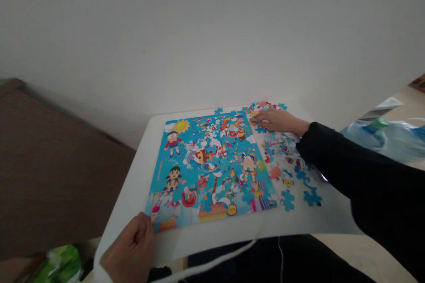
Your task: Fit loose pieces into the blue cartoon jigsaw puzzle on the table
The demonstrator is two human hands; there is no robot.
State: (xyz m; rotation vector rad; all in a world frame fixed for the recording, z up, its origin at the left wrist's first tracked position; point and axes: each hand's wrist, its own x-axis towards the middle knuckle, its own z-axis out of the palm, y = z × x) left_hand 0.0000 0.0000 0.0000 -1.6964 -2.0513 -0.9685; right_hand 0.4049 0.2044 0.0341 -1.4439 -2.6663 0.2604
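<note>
A jigsaw puzzle board with bright cartoon figures on blue lies on a small white table. My left hand is curled closed at the board's near left corner; whether anything is inside its fingers is hidden. At the far right corner, my right hand reaches over loose pieces, fingers stretched forward and tips down among them. No piece shows between those fingers. More loose puzzle pieces spread along the board's right side, and a few lie past its far edge.
A pale wall stands right behind the table. To the left is a brown wooden panel, with a green package below it. Clear plastic bottles stand at the right. A white cord crosses near the front edge.
</note>
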